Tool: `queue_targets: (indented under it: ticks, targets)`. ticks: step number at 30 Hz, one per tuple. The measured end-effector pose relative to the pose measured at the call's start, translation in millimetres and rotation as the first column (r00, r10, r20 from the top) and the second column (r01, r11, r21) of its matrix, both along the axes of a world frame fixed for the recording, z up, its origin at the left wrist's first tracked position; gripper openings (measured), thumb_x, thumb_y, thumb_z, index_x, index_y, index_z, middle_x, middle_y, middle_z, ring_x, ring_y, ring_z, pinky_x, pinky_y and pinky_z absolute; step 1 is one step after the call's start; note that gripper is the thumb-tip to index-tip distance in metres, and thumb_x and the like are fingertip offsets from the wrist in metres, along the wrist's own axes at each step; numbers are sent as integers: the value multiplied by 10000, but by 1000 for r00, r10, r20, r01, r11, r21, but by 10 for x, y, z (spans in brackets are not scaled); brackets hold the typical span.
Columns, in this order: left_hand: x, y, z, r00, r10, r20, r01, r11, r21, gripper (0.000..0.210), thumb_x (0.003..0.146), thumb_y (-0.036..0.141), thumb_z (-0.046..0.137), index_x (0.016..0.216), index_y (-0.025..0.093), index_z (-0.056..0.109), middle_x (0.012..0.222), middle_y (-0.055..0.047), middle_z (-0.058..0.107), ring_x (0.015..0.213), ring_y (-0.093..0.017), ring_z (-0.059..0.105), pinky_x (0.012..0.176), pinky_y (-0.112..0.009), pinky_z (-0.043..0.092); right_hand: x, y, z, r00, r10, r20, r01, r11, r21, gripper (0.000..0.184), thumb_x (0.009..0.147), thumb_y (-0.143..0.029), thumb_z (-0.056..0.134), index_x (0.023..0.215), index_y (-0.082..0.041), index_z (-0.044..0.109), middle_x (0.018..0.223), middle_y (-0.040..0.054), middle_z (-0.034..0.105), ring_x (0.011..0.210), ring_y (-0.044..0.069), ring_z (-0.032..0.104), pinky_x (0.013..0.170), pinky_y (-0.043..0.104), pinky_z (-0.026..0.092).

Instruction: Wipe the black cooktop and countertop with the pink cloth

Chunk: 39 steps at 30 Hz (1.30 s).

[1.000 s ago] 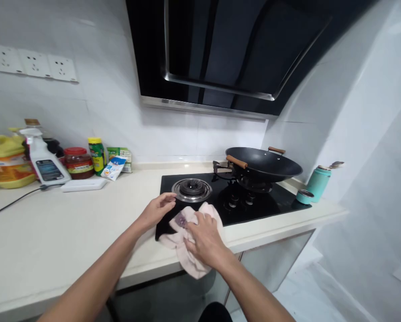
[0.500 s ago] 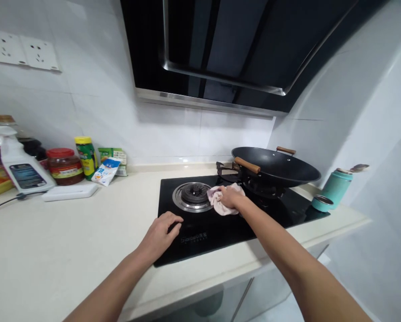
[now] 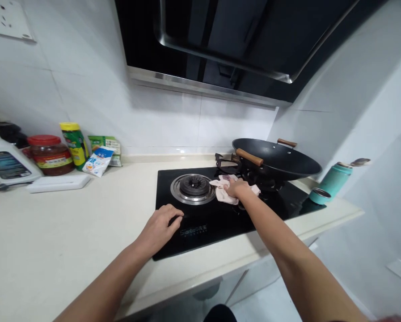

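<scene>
My right hand [image 3: 237,188] presses a pale pink cloth [image 3: 230,197] onto the black glass gas stove [image 3: 220,223], just right of the bare burner [image 3: 195,185]. The cloth bunches under my fingers and spreads out on both sides. My left hand [image 3: 163,223] hovers at or rests on the stove's left edge, its fingers a little bent with the thumb apart, holding nothing; contact with the glass is hard to tell. A black wok [image 3: 277,158] with wooden handles sits on the right burner. Behind the cloth lies a black pan support [image 3: 225,165].
A spray bottle [image 3: 9,161], a red-lidded jar [image 3: 49,156], a yellow-capped container [image 3: 74,145] and a white-blue packet [image 3: 99,161] line the counter's left. At the right stand a teal bottle [image 3: 336,181] and a teal cup [image 3: 319,196]. The range hood [image 3: 213,85] hangs above.
My right hand has slid the cloth rightward, away from the left burner, and the cloth lies more spread out. The view has shifted slightly; my left hand stays near the stove's left edge.
</scene>
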State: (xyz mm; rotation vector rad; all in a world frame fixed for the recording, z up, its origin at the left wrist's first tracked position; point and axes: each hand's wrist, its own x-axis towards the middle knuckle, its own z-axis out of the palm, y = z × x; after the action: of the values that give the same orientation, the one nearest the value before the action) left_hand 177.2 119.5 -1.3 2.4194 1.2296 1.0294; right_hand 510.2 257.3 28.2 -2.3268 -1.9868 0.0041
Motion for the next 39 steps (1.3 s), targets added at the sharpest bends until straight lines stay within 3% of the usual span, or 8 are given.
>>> queue_targets:
  ticks: [6, 9, 19, 24, 28, 32, 35, 39]
  targets:
    - [-27, 18, 42, 997, 46, 64, -44, 998, -34, 284, 936, 394, 491, 967, 241, 728, 989, -41, 694, 916, -215, 671, 859, -366, 534, -589, -545, -16, 977, 202, 69, -205, 978, 48, 591, 980, -562, 420, 1425, -190, 537, 1350, 217, 557, 1234, 355, 518, 1032, 490, 371]
    - [-109, 33, 49, 989, 122, 79, -118, 992, -52, 296, 912, 424, 501, 960, 246, 733, 986, -40, 709, 927, -226, 671, 870, -369, 533, -687, -891, -73, 953, 295, 65, -301, 946, 123, 552, 981, -562, 423, 1426, -250, 522, 1362, 168, 541, 1230, 348, 486, 994, 469, 384]
    - [-193, 59, 28, 982, 159, 107, -153, 986, -62, 300, 874, 477, 540, 927, 262, 743, 996, -27, 727, 947, -233, 681, 892, -361, 527, 123, -1949, -229, 816, 577, 2, -553, 780, 293, 494, 842, -307, 631, 1336, -289, 614, 1439, 97, 542, 1234, 296, 496, 1026, 423, 392]
    - [-167, 67, 39, 983, 157, 91, -153, 987, -57, 303, 873, 488, 542, 914, 268, 747, 973, -25, 736, 923, -233, 688, 883, -360, 537, 758, -2128, -368, 908, 418, 23, -396, 839, 374, 487, 810, -290, 659, 1297, -300, 635, 1306, 105, 602, 1143, 294, 549, 971, 417, 439]
    - [-142, 70, 51, 987, 146, 68, -142, 988, -57, 310, 871, 488, 544, 915, 263, 753, 966, -25, 747, 910, -235, 697, 870, -356, 546, 1436, -1970, -417, 997, 29, 78, -54, 937, 346, 437, 879, -362, 635, 1303, -263, 609, 1125, 119, 636, 1043, 301, 621, 801, 380, 483]
    - [-131, 100, 36, 989, 140, 49, -138, 989, -53, 319, 879, 484, 533, 925, 262, 758, 967, -27, 757, 908, -236, 701, 873, -358, 553, 1796, -1747, -283, 950, -272, 152, 233, 944, 232, 452, 975, -430, 513, 1354, -185, 534, 1074, 153, 656, 929, 317, 677, 732, 389, 476]
    - [-137, 120, 14, 990, 140, 13, -139, 989, -55, 327, 893, 469, 519, 955, 258, 761, 983, -35, 758, 932, -238, 697, 886, -364, 547, 1653, -1644, -144, 931, -261, 254, 237, 964, 123, 444, 1004, -392, 457, 1408, -214, 509, 1098, 157, 660, 979, 322, 688, 763, 383, 475]
    - [-141, 113, 1, 990, 139, -7, -139, 989, -54, 324, 903, 451, 511, 970, 249, 755, 992, -41, 755, 949, -243, 689, 905, -382, 534, 1044, -1728, -22, 947, -15, 322, 11, 1000, 14, 430, 989, -429, 469, 1359, -239, 574, 1151, 158, 650, 1014, 320, 681, 780, 373, 477]
